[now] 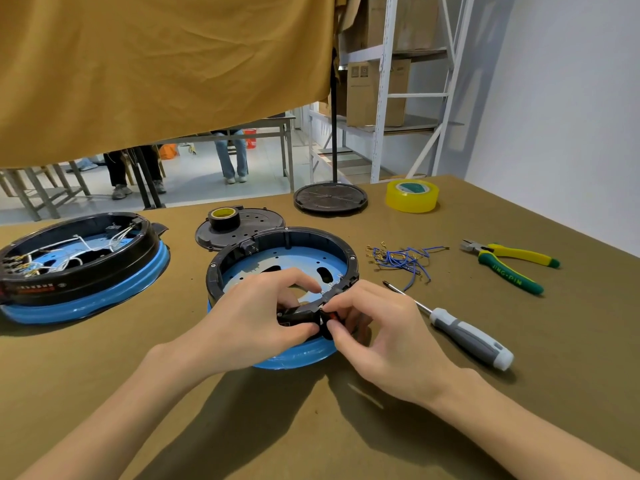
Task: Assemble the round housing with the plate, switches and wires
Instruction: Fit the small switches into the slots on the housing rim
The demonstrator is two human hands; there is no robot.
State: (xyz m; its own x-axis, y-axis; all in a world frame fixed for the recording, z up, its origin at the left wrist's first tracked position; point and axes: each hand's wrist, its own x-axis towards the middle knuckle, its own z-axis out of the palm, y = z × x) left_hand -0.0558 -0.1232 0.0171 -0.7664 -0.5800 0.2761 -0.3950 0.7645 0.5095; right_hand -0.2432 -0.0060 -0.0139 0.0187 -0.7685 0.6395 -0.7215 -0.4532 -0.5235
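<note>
Pliers (512, 265): handle reads "JING-PIN"
Left grip (266, 311): holding round housing (287, 258) rim
Right grip (374, 327): pinching switch (328, 318)

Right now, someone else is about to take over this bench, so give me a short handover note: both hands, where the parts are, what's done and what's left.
Left hand grips the near rim of the round housing. Right hand pinches a black and red switch at that rim.
Done, as far as can be seen: the plate lies inside the housing.
Left: seat the switch, then fit the blue wires, which lie loose on the table right of the housing.
Screwdriver and pliers lie to the right. A second housing, already wired, sits at left.
</note>
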